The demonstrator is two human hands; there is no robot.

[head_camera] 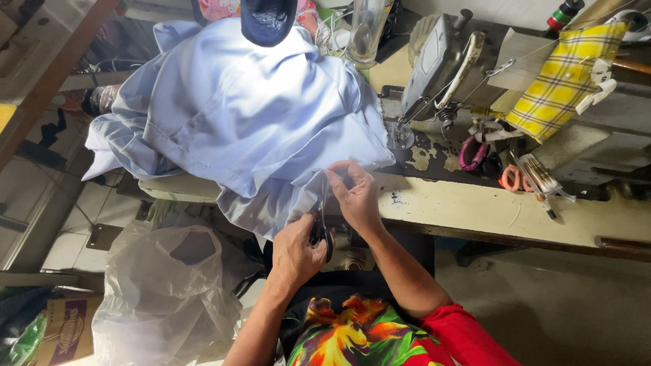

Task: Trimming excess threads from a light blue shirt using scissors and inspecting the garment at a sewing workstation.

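**Scissors at the cloth edge, lower centre of frame**

The pale blue cloth (244, 115) lies heaped over the upper centre of the frame, draped across the tabletop (475, 207); one edge hangs off the near side, lower centre.

The left hand (295, 252) is closed around dark-handled scissors (321, 227), fingers wrapped through and about the handles, blades pointing up into the hanging edge. Whether the blades are apart or closed cannot be told; the cloth hides them.

The right hand (356, 193), just beside and above, pinches the cloth edge between thumb and fingertips, the fingers pressed together on the fold.

The sewing machine (434, 64) stands at upper right, well apart from both hands. A clear plastic bag (169, 291) slumps at lower left.

Risks, as judged:
- The pinching fingertips sit close to the blade tips; a slip could nick them.
- The cloth is bunched in layers, so a cut could catch a fold underneath.
- The heap overhangs the tabletop; its weight could drag the edge out of the pinch.
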